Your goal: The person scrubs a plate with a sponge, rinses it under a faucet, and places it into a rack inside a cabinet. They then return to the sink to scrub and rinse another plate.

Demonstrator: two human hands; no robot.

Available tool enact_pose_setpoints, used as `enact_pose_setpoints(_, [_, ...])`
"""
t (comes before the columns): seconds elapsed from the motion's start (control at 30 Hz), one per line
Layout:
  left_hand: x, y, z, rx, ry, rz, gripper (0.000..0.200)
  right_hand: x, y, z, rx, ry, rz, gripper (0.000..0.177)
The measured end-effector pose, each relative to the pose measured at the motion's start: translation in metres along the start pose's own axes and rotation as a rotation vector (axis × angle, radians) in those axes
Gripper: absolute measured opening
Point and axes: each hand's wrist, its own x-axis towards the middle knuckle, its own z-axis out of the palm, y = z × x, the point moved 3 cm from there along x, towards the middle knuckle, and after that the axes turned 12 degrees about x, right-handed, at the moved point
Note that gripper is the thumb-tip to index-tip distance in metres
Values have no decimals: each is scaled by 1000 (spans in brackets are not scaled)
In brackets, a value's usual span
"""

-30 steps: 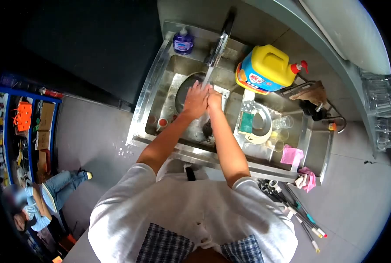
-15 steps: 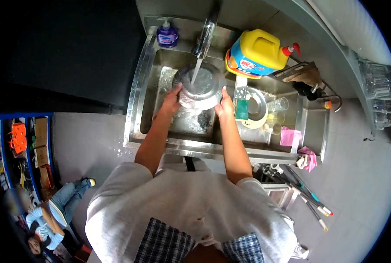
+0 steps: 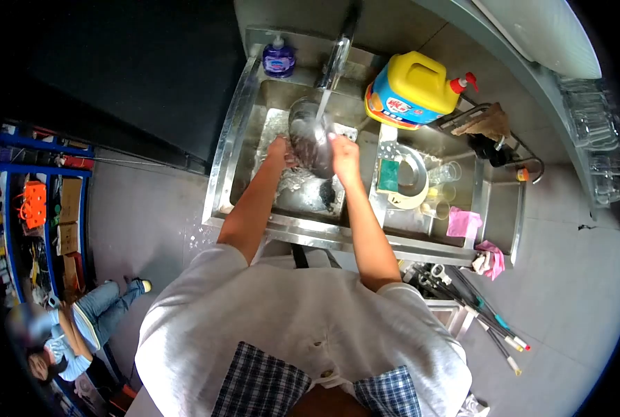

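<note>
A shiny round metal plate (image 3: 306, 132) is tilted steeply under the stream from the tap (image 3: 336, 64), and motion blurs part of it. My left hand (image 3: 280, 151) grips its left edge with curled fingers. On the opposite edge, my right hand (image 3: 345, 153) is closed around the rim. Both hands are over the left basin of the steel sink (image 3: 219, 182). Below them, a dark scouring pad (image 3: 326, 192) lies in the wet basin near the front.
A green sponge (image 3: 388, 176) rests on the divider. Stacked dishes (image 3: 412, 198) and several glasses (image 3: 447, 172) occupy the right basin. A yellow detergent jug (image 3: 413, 87) and purple soap bottle (image 3: 279, 60) stand behind. Pink cloths (image 3: 464, 222) lie at right. A person (image 3: 80, 326) sits at far left.
The plate has turned from nearly face-up to steeply tilted, moving slightly nearer the left basin's centre. My hands have come closer together. The head view has shifted a little.
</note>
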Motion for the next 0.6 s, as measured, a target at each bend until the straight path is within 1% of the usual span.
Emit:
enact_pose_setpoints(0.03, [-30, 9, 12, -104, -134, -12, 65, 0, 5, 9, -80, -22, -251, 23])
enact_pose_setpoints(0.1, [-97, 28, 20, -312, -386, -39, 65, -6, -26, 24, -202, -291, -213, 16])
enact_pose_setpoints(0.13, [-103, 36, 20, -343, -557, 108, 65, -8, -23, 28, -311, -396, -292, 14])
enact_pose_setpoints(0.17, [-110, 44, 21, -369, -731, 257, 66, -9, -20, 31, -422, -500, -373, 16])
enact_pose_setpoints(0.2, [-129, 51, 21, -402, -628, 200, 53, -13, -15, 33, -563, -526, -459, 23])
enact_pose_setpoints(0.27, [-102, 48, 11, -341, -692, 188, 45, -15, -3, 28, -607, -537, -528, 23])
enact_pose_setpoints(0.3, [-100, 47, 9, -315, -723, 178, 42, -17, -4, 24, -631, -548, -558, 22])
enact_pose_setpoints(0.33, [-98, 44, 5, -248, -711, 217, 42, -17, 0, 20, -690, -634, -385, 25])
enact_pose_setpoints(0.4, [-84, 30, -5, -197, -625, 254, 41, -21, -1, 7, -674, -600, -467, 27])
enact_pose_setpoints(0.43, [-91, 32, -6, -166, -583, 278, 41, -18, -1, 1, -665, -578, -515, 29])
enact_pose_setpoints(0.47, [-100, 30, -9, -203, -528, 283, 40, -13, 15, -8, -704, -661, -291, 43])
enact_pose_setpoints(0.57, [-137, 31, -8, -312, -391, 393, 42, 0, 21, -36, -885, -582, -193, 65])
enact_pose_setpoints(0.6, [-139, 30, -11, -358, -344, 396, 49, 11, 39, -47, -716, -547, -111, 84])
